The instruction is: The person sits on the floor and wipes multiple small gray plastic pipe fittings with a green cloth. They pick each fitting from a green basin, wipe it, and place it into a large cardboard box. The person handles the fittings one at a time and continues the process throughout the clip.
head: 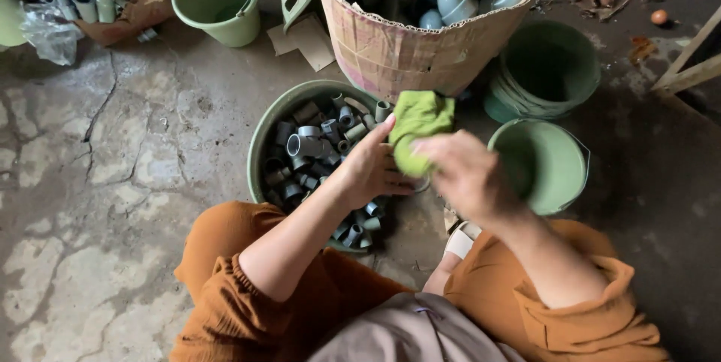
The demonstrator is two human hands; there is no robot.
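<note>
Green cloth (419,125), soft and crumpled, sits clamped between her left hand (369,170) and blurred right hand (464,174), above a round tub (264,137) of grey pipe fittings (312,148).

Dim, diffuse daylight; soft shadows only, darkest at far left and right corners. No glare. Right hand (469,178) motion-blurred; floor (113,182) sharp. Slight wide-angle bending at edges.

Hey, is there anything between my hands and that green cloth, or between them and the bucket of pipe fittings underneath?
Nothing visible. Both the left hand and the right hand are already on the green cloth; whether a fitting is inside it cannot be told. The bucket of grey fittings lies open directly below the left hand, uncovered.
</note>
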